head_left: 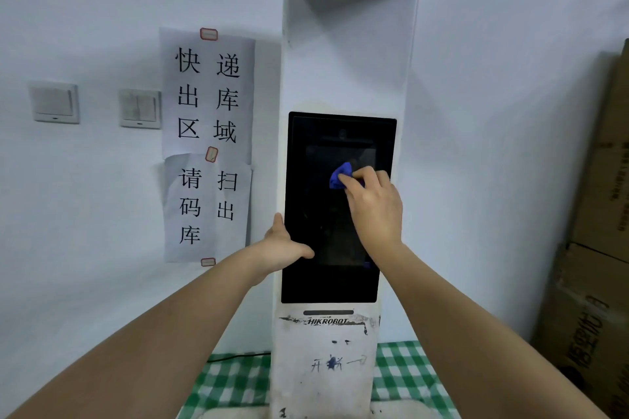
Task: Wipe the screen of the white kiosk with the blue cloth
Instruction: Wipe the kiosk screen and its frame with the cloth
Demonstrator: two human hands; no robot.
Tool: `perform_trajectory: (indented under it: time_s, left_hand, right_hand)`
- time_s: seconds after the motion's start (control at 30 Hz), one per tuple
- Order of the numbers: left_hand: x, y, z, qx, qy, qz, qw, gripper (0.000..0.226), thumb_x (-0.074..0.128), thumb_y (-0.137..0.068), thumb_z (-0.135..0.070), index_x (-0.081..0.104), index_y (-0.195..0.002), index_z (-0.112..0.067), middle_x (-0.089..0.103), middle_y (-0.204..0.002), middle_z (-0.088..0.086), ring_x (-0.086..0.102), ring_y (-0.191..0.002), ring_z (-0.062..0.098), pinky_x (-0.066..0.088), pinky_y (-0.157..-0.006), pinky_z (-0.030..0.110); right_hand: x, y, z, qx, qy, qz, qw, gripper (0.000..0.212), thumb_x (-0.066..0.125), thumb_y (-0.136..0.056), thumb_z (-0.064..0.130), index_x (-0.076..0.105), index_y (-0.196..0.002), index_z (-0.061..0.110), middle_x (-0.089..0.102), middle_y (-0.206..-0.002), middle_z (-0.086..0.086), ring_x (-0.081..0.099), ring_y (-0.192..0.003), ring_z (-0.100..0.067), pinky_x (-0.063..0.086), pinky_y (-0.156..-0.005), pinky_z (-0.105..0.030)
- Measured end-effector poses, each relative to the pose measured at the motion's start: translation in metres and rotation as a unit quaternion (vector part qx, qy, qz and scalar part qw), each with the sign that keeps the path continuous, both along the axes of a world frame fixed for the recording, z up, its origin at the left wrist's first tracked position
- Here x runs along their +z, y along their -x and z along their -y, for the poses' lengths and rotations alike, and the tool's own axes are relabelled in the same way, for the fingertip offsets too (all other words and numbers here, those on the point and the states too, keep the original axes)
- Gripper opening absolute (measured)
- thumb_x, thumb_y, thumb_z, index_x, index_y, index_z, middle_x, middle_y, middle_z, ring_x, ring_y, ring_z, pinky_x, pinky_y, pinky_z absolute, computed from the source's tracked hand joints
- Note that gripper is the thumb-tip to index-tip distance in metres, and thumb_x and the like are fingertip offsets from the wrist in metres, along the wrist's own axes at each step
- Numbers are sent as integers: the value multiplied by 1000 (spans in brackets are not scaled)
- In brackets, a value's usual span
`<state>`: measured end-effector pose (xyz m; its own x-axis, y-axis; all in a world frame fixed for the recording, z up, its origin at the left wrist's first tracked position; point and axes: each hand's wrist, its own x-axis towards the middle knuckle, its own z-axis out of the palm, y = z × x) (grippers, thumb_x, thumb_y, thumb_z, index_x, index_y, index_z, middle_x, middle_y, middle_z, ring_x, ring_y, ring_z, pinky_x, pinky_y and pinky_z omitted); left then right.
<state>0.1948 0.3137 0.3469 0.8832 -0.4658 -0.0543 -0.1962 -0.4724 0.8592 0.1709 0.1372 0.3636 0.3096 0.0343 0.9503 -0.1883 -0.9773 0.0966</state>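
Blue cloth (pixel 339 175) sits bunched against the upper middle of the dark screen (pixel 335 214), pinched by the right hand (pixel 372 204) with fingers curled around it, likely to press a firm pad on the glass. Meanwhile the left hand (pixel 284 247) grips the white kiosk (pixel 347 54) at the screen's left edge, thumb on the glass, apparently steadying it.

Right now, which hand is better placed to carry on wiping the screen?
Right. The right hand pinches the blue cloth against the screen; the left hand only grips the kiosk at its left edge.
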Motion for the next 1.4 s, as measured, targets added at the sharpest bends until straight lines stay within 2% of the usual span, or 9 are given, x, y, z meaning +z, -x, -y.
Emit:
perform_trajectory:
  time_s: [0.13, 0.3, 0.47, 0.53, 0.77, 0.97, 1.07, 1.27, 1.4]
  left_hand:
    - [-4, -2, 5, 10, 3, -1, 1000, 104, 65, -85, -20, -16, -151, -25, 8, -160, 4, 24, -143, 28, 32, -115, 42]
    - [-5, -3, 9, 25, 3, -3, 1000, 107, 66, -84, -22, -17, -151, -25, 11, -160, 5, 28, -142, 29, 33, -114, 43]
    - [-6, -3, 10, 27, -2, 1, 1000, 106, 65, -85, -24, -18, -151, -24, 6, -161, 4, 25, -143, 29, 31, -115, 43]
    - [-7, -3, 11, 30, 0, 4, 1000, 105, 65, -86, -23, -18, -151, -24, 6, -161, 4, 25, -143, 29, 31, -115, 43]
    - [-7, -4, 12, 34, -1, 0, 999, 107, 66, -84, -24, -18, -151, -24, 5, -161, 4, 22, -145, 27, 29, -116, 42]
    - [-7, -4, 13, 32, -4, -3, 999, 106, 65, -85, -24, -18, -151, -24, 5, -161, 5, 22, -145, 29, 29, -116, 43]
    - [-8, -7, 14, 35, 1, -5, 999, 107, 66, -85, -24, -19, -150, -25, 6, -161, 5, 24, -144, 28, 29, -116, 44]
    - [-9, -7, 15, 40, -2, -4, 999, 109, 67, -83, -25, -19, -150, -24, 12, -159, 5, 29, -141, 28, 32, -114, 43]
    - [-7, -7, 16, 42, -8, -1, 999, 107, 66, -84, -26, -18, -151, -23, 11, -160, 6, 28, -141, 30, 33, -114, 43]
  right_hand:
    - [-23, -1, 7, 11, 38, -14, 999, 51, 81, -63, -2, 69, -109, 16, 62, -90, -4, 54, -73, -23, 45, -53, -30]
    - [-32, 11, 17, 32, 173, -109, 978, 55, 82, -54, -2, 70, -105, 14, 62, -88, -6, 57, -73, -27, 46, -54, -32]
    - [0, 9, 21, 11, 40, -9, 999, 43, 78, -67, 0, 70, -106, 16, 62, -90, -4, 54, -73, -25, 44, -53, -30]
    - [-4, 7, 21, 6, 39, -9, 999, 45, 79, -66, -1, 69, -107, 16, 61, -90, -4, 54, -73, -24, 43, -53, -30]
    - [-40, 18, 29, 43, 205, -141, 968, 50, 82, -55, 1, 70, -101, 15, 62, -86, -3, 56, -72, -24, 44, -53, -30]
    - [-9, 11, 24, 12, 66, -28, 997, 45, 78, -63, -3, 70, -104, 15, 62, -89, -3, 54, -72, -24, 44, -52, -30]
    - [-25, 7, 23, 23, 69, -36, 997, 47, 79, -61, -4, 70, -103, 14, 61, -88, -4, 54, -72, -24, 45, -52, -30]
    - [-32, 18, 32, 49, 176, -126, 975, 54, 82, -54, -3, 69, -104, 14, 63, -90, -6, 58, -74, -27, 49, -54, -34]
    - [-12, 15, 33, 18, 68, -32, 997, 44, 79, -64, -1, 70, -104, 15, 62, -89, -4, 56, -73, -26, 46, -53, -32]
